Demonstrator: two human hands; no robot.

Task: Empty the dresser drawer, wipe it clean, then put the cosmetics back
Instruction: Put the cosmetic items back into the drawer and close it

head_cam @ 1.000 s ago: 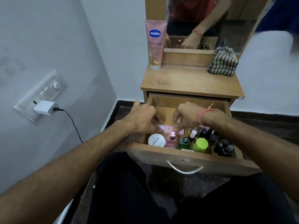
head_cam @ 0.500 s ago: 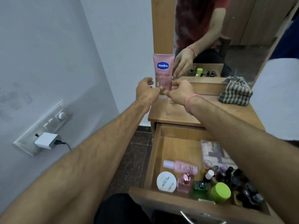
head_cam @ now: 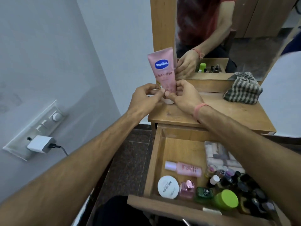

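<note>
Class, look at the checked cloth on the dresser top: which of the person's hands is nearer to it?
Right. The right hand is left of the checked cloth; the left hand lies farther left, beyond the Vaseline tube.

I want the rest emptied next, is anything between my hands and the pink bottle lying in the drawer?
Nothing visible. The pink bottle with the white cap lies uncovered in the open wooden drawer; the left hand and right hand are over the dresser top.

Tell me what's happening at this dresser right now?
A person is emptying the open drawer. Both hands, left hand and right hand, meet at the base of the pink Vaseline tube, which stands cap-down on the dresser top; whether they grip anything is unclear. Most cosmetics, including the pink bottle and green-lidded jar, remain inside. A checked cloth waits nearby.
</note>
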